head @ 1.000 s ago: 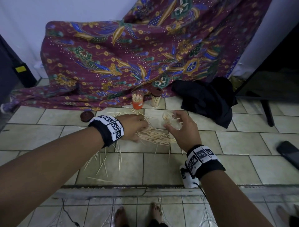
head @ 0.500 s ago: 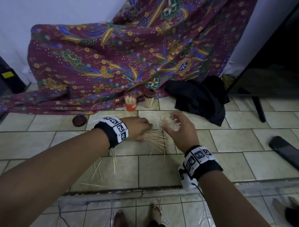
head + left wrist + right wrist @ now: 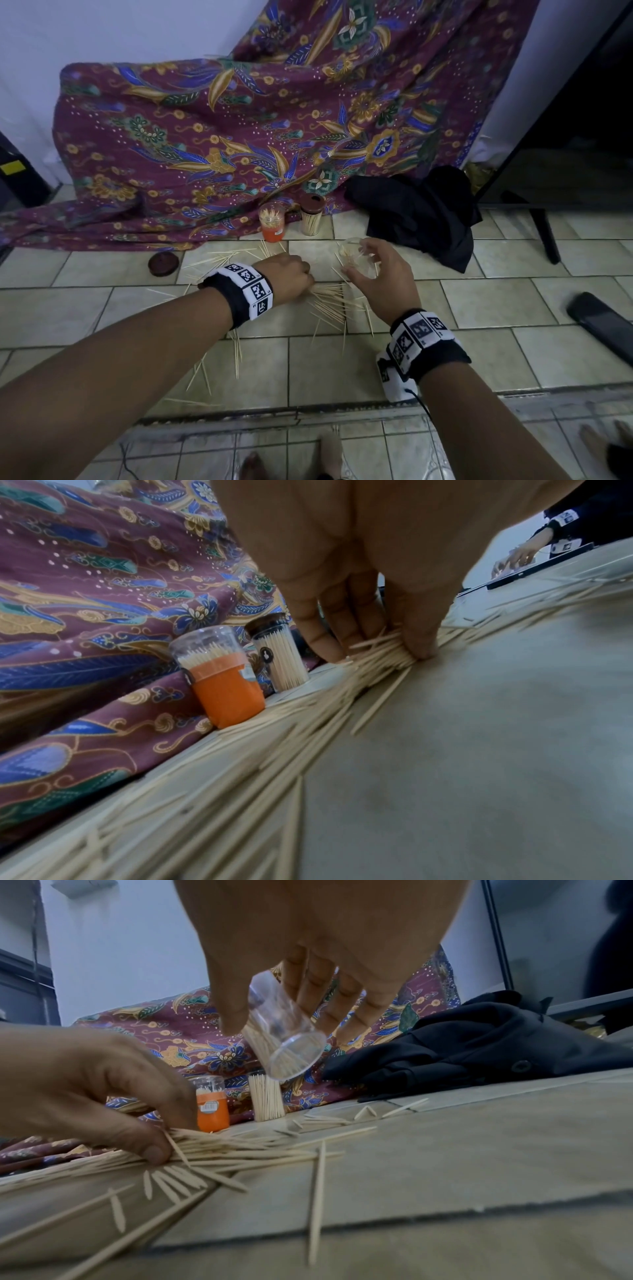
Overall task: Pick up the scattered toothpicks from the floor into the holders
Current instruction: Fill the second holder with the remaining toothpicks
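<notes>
Since a moment ago my left hand (image 3: pixel 286 274) has closed tighter on the toothpicks (image 3: pixel 329 301), fingers pinching a bundle against the tile floor (image 3: pixel 479 308); its fingertips are hidden from the head view. My right hand (image 3: pixel 380 277) grips a tilted clear holder (image 3: pixel 284 1039), part-filled. Beyond stand an orange holder (image 3: pixel 273 224) and a brown-capped holder (image 3: pixel 311 216).

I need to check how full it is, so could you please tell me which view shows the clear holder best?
The right wrist view: the clear holder, tilted in the right hand, shows toothpicks inside. The head view shows only its rim behind fingers; the left wrist view barely shows it.
</notes>
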### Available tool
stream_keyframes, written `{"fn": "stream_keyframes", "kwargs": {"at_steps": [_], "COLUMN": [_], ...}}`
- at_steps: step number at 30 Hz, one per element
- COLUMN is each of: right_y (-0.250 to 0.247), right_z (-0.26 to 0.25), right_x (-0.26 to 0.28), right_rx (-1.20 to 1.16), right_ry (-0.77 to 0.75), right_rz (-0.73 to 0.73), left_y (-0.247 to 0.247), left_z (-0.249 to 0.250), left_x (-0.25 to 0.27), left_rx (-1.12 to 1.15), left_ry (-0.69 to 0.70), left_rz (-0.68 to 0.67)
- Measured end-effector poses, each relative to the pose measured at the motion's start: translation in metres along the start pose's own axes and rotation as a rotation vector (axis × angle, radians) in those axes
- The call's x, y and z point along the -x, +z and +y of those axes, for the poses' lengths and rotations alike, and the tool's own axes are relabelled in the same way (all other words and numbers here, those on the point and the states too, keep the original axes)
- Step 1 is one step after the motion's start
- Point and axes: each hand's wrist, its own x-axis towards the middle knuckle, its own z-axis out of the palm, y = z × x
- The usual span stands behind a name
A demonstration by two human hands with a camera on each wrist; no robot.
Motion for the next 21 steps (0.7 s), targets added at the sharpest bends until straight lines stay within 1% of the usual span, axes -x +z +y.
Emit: {"fn": "stream_keyframes", "kwargs": {"at_steps": [5, 11, 17, 21], "right_y": [-0.004, -0.004, -0.002, 0.001], "right_z": [0.001, 0.003, 0.003, 0.002], "right_x": [-0.001, -0.003, -0.008, -0.012], "right_rx": [0.003, 0.012, 0.018, 0.016], "right_ry": [0.009, 0.006, 0.012, 0.007], "right_rz": [-0.001, -0.005, -0.018, -0.021], "left_y": [-0.001, -0.003, -0.010, -0.024], "left_z": [0.002, -0.003, -0.019, -0.032], "left_x": [-0.004, -0.006, -0.004, 0.000], "left_rx": [0.049, 0.105, 0.276, 0.388], "left_ry": [-0.058, -0.086, -0.120, -0.209], "left_rz": [-0.016, -0.033, -0.022, -0.077]}}
